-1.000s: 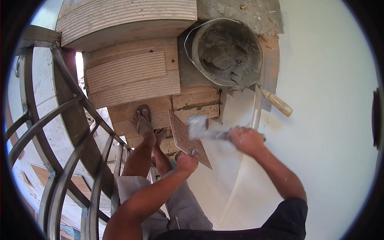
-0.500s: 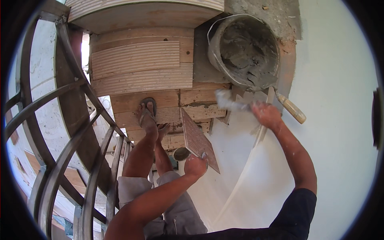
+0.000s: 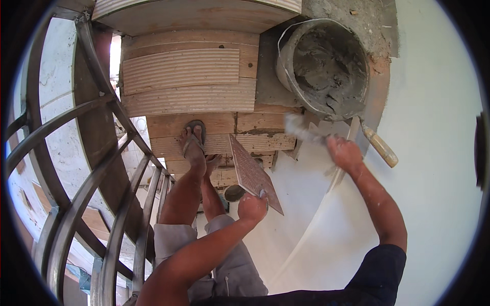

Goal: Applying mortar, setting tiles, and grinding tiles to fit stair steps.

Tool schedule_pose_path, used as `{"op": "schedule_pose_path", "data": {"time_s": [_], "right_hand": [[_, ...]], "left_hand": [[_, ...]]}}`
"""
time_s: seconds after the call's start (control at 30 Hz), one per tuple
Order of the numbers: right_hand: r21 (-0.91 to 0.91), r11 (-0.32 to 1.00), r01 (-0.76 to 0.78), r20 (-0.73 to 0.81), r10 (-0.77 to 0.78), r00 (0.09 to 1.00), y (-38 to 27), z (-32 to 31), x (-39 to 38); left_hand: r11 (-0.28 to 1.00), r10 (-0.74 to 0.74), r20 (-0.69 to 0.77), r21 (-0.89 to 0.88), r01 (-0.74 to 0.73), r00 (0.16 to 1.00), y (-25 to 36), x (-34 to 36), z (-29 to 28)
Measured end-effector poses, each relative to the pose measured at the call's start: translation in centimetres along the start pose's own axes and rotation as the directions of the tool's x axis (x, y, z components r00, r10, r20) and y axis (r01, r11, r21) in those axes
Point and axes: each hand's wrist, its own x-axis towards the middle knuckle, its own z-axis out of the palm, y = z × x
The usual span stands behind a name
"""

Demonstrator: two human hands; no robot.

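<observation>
My left hand (image 3: 252,206) is closed on the lower edge of a thin brown tile (image 3: 255,173), which stands tilted with its textured face to the right. My right hand (image 3: 344,153) is wrapped round a tool (image 3: 298,127) whose pale head points left. Motion smears that head, so its kind is unclear. Just beyond the right hand stands a bucket (image 3: 288,84) of wet grey mortar (image 3: 326,66). A wooden-handled tool (image 3: 380,146), its working end hidden in part, rests between the bucket and the wall.
Wooden-toned stair steps carry loose ribbed tiles (image 3: 181,70). A metal railing (image 3: 87,209) runs along the left, and a pale wall (image 3: 429,153) rises on the right. My sandalled foot (image 3: 193,143) is on a step, near a small round container (image 3: 234,193).
The whole view has shifted slightly, so the steps and bucket appear farther right. Both hands keep their holds, and the right hand's tool stays blurred.
</observation>
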Motion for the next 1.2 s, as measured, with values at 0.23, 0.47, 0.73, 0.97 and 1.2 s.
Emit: {"op": "schedule_pose_path", "data": {"time_s": [0.23,0.47,0.73,0.97,1.2], "right_hand": [[-0.096,0.926,-0.365,0.34,0.375,0.862,-1.7,-2.7,0.4],[-0.045,0.958,-0.283,0.187,0.287,0.94,0.2,-0.5,-0.4],[-0.049,0.959,-0.279,0.202,0.283,0.938,-3.4,-2.7,1.8],[-0.154,0.88,-0.45,0.334,0.475,0.814,0.6,0.6,0.7],[-0.015,0.937,-0.349,0.171,0.346,0.922,-3.9,-1.8,0.8]], "left_hand": [[0.996,-0.08,-0.044,-0.045,0.078,0.996,-0.6,0.0,0.6],[0.997,-0.013,0.01,-0.076,0.014,1.0,0.6,0.0,-0.4],[0.988,-0.135,0.044,-0.072,0.138,0.99,-0.1,0.3,0.1],[0.998,-0.05,0.051,0.027,0.049,0.997,0.5,0.8,0.2],[0.999,-0.049,-0.034,0.0,0.049,0.998,-0.6,0.3,0.0]]}}
